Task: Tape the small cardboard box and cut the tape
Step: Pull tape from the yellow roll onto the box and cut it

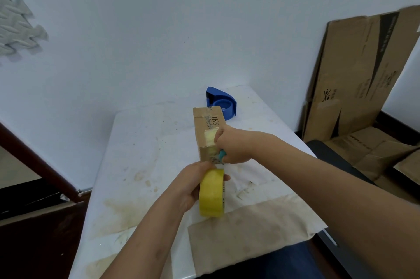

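Nearest us on the left, our left hand (193, 185) is wrapped around the yellow tape roll (212, 193), fingers through its core, holding it just below the near end of the small cardboard box (210, 133). Just past that hand, the box lies lengthwise on the stained desk (141, 153), with a strip of pale tape (210, 138) already stuck along its top and running down over the near edge toward the roll. To the right of the roll, our right hand (234, 145) is closed around a teal-handled cutter (221, 155), whether scissors or a knife we cannot tell, set right where the tape leaves the box. Beyond that hand, a blue tape dispenser (223, 102) sits unused behind the box. Farther right, flattened cartons (354, 78) lean against the wall. We judge the taping itself largely done; what is left is severing the strip and pressing the loose end down.
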The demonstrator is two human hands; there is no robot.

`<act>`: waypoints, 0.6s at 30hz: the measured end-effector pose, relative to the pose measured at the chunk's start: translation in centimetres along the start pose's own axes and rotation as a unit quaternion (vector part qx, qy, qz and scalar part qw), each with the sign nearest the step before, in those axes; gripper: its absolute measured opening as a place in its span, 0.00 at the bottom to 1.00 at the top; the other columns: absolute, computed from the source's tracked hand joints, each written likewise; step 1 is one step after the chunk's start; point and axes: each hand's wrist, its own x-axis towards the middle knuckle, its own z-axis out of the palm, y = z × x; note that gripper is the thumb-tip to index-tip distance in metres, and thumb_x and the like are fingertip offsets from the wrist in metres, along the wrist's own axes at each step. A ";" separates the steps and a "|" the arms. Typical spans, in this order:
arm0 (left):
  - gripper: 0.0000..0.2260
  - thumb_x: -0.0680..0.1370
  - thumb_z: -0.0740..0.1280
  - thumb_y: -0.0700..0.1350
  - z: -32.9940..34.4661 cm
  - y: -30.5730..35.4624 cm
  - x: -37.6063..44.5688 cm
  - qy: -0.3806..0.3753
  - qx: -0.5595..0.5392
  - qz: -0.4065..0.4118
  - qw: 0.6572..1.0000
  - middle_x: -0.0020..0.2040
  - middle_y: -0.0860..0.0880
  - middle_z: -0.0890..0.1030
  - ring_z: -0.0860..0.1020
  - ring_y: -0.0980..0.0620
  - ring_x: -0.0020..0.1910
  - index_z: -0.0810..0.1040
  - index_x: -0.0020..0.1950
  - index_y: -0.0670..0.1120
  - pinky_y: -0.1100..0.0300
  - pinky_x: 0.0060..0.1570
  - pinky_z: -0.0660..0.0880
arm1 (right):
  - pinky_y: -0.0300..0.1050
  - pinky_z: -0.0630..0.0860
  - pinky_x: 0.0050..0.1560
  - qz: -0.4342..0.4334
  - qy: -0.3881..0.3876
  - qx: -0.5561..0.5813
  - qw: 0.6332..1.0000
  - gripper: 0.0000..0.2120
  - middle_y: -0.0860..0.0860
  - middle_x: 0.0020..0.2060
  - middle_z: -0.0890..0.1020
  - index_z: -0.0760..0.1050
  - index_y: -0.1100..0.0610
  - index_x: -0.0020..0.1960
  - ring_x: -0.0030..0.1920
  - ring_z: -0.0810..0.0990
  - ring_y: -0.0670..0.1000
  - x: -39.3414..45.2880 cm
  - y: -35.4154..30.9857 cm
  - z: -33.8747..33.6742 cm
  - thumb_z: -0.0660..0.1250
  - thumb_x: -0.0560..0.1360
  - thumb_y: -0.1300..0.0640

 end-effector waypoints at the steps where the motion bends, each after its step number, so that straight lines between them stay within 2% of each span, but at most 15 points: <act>1: 0.14 0.79 0.64 0.42 0.0 0.0 -0.1 -0.001 -0.001 0.000 1.000 0.44 0.39 0.86 0.85 0.47 0.36 0.75 0.64 0.42 0.55 0.39 0.81 | 0.47 0.73 0.61 0.000 -0.001 -0.002 1.000 0.16 0.55 0.59 0.75 0.76 0.57 0.61 0.65 0.66 0.54 0.1 0.0 0.0 0.63 0.77 0.51; 4: 0.14 0.79 0.64 0.43 0.1 -0.1 0.0 -0.001 0.001 0.000 1.000 0.45 0.39 0.86 0.85 0.47 0.36 0.75 0.64 0.43 0.55 0.38 0.82 | 0.50 0.72 0.62 -0.008 -0.001 0.010 1.000 0.17 0.55 0.58 0.76 0.76 0.56 0.62 0.65 0.65 0.54 0.3 -0.1 -0.1 0.62 0.77 0.49; 6: 0.13 0.79 0.65 0.43 0.0 -0.1 0.1 0.000 0.000 -0.001 1.000 0.44 0.40 0.86 0.85 0.47 0.36 0.74 0.64 0.43 0.54 0.41 0.81 | 0.49 0.71 0.60 -0.017 0.010 0.034 0.999 0.17 0.54 0.56 0.78 0.75 0.55 0.62 0.63 0.65 0.54 0.2 -0.2 -0.1 0.60 0.78 0.48; 8: 0.13 0.79 0.65 0.43 -0.1 -0.1 0.1 -0.001 0.001 -0.002 1.000 0.44 0.40 0.86 0.85 0.47 0.36 0.74 0.64 0.43 0.52 0.43 0.81 | 0.47 0.70 0.54 -0.021 0.038 0.107 0.993 0.15 0.52 0.51 0.77 0.76 0.55 0.59 0.59 0.67 0.53 0.1 0.0 0.1 0.61 0.78 0.48; 12: 0.14 0.79 0.65 0.44 0.0 0.0 0.1 -0.010 0.020 -0.015 1.000 0.42 0.41 0.87 0.85 0.48 0.35 0.73 0.65 0.43 0.56 0.38 0.81 | 0.37 0.64 0.37 -0.008 0.086 0.248 0.965 0.13 0.50 0.44 0.76 0.79 0.57 0.53 0.46 0.72 0.49 -0.2 0.1 0.5 0.63 0.78 0.49; 15: 0.15 0.79 0.65 0.43 -0.2 0.2 -0.1 -0.022 0.019 -0.016 0.999 0.42 0.41 0.87 0.85 0.48 0.35 0.74 0.65 0.41 0.57 0.37 0.82 | 0.37 0.65 0.34 0.014 0.124 0.294 0.948 0.13 0.54 0.44 0.79 0.78 0.61 0.51 0.41 0.73 0.49 -0.5 -0.1 0.7 0.63 0.78 0.51; 18: 0.14 0.79 0.66 0.44 -0.7 0.5 -0.5 -0.031 0.032 -0.017 0.999 0.40 0.43 0.87 0.85 0.49 0.35 0.75 0.63 0.41 0.58 0.36 0.82 | 0.37 0.67 0.34 0.051 0.155 0.355 0.921 0.09 0.52 0.44 0.79 0.76 0.56 0.48 0.41 0.76 0.49 -0.8 0.2 1.2 0.62 0.78 0.50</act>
